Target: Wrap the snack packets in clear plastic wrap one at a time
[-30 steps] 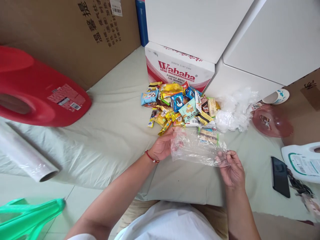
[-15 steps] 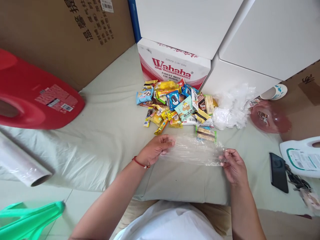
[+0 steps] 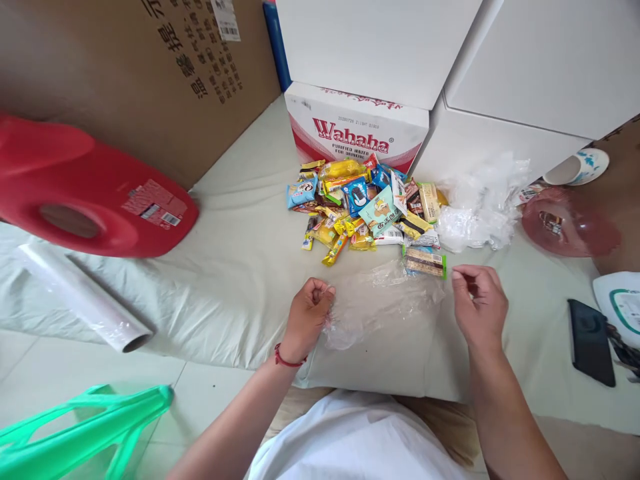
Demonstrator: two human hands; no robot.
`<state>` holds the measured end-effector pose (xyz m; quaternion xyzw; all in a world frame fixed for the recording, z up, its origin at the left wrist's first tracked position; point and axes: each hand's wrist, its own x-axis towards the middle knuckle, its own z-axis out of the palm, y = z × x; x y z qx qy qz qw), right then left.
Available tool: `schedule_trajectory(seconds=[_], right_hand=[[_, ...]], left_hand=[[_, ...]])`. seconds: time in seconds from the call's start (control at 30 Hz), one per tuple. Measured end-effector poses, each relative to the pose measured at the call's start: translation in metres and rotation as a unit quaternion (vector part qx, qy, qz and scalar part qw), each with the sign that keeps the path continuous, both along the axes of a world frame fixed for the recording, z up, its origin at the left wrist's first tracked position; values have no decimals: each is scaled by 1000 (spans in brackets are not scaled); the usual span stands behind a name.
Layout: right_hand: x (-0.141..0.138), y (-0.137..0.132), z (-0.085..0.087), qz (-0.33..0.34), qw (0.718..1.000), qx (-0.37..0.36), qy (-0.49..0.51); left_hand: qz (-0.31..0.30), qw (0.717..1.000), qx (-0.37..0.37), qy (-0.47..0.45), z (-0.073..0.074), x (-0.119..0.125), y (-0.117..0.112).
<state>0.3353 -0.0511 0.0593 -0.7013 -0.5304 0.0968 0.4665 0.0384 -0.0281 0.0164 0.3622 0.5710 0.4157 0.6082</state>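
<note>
A thin clear plastic bag lies stretched on the pale green sheet between my hands. My left hand pinches its left end with curled fingers. My right hand hovers by the bag's right end with fingers bent in a pinch; whether it grips the film I cannot tell. Just beyond the bag lies a pile of several wrapped snacks, the nearest a green-edged bar.
A red jug and a roll of clear film lie at left, a green object at bottom left. A Wahaha box, white boxes, crumpled plastic, a pink dish and a phone stand behind and right.
My left hand has drawn back toward me and closed on the bag's left end. The bag has dropped flatter onto the sheet. My right hand moved slightly up and right.
</note>
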Motion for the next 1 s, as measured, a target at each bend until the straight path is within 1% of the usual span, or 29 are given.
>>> schedule_trajectory(seconds=[0.07,0.13,0.17,0.23,0.33,0.4,0.47,0.6,0.7,0.8,0.9,1.0], right_hand=[[-30,5,6,129,991,-19,40],[-62,13,5,247,965,-51,77],[-76,19,2,289,951,-66,84],[-98,30,-8,350,928,-95,84],[-117,44,-21,417,899,-120,52],[-124,50,-27,434,893,-115,37],[-127,53,-30,436,891,-115,48],[-128,53,-30,427,890,-132,87],[-127,52,-28,410,898,-129,93],[-128,51,-27,399,905,-117,88],[-129,50,-30,394,908,-109,87],[-129,48,-33,393,909,-106,90]], left_hand=[[-4,1000,13,15,-1,2,-2],[-10,999,21,24,0,3,-3],[-16,999,23,28,2,3,-3],[-27,999,26,31,3,4,-4],[-36,999,33,18,1,2,-5],[-36,999,34,1,-1,0,-5],[-41,999,24,-25,0,-3,-6],[-54,992,-16,-112,8,-14,-8],[-33,984,-65,-160,14,-21,-11],[-19,984,-102,-143,14,-23,-13],[-44,985,-112,-120,14,-22,-13],[-65,982,-117,-133,15,-20,-12]])
